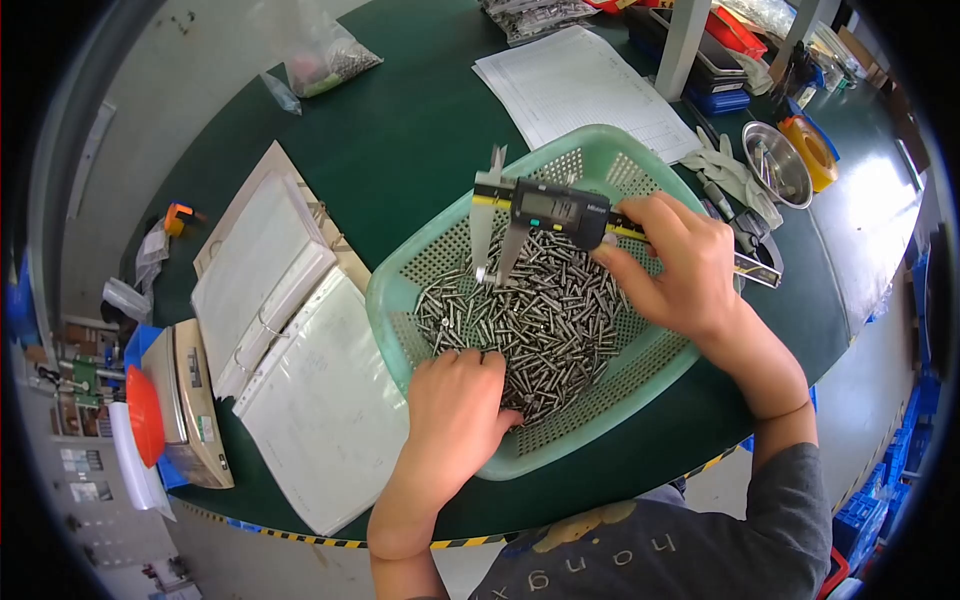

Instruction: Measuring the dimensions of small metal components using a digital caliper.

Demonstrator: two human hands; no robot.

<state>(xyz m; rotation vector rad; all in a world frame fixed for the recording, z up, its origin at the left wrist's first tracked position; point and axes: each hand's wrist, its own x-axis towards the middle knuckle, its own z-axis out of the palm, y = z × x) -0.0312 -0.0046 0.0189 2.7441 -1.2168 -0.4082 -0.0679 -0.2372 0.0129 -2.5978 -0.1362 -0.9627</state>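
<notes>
My right hand (pixel 680 262) is closed around the beam of a digital caliper (pixel 560 212), held over a light green plastic basket (pixel 590 425). Between the caliper's lower jaws sits a small shiny metal part (pixel 488 277). A heap of small metal pieces (pixel 560 320), like short screws or pins, covers the basket's bottom. My left hand (pixel 455 405) reaches over the near left rim, its fingers curled down at the heap. Their tips are hidden, so what they hold does not show.
An open ring binder (pixel 320 380) lies left of the basket, beside a scale (pixel 190 400). Behind the basket are paper sheets (pixel 590 90) and a bag of small parts (pixel 325 55). At the right stand a metal bowl (pixel 778 165), white gloves (pixel 735 175) and a yellow tape roll (pixel 810 150).
</notes>
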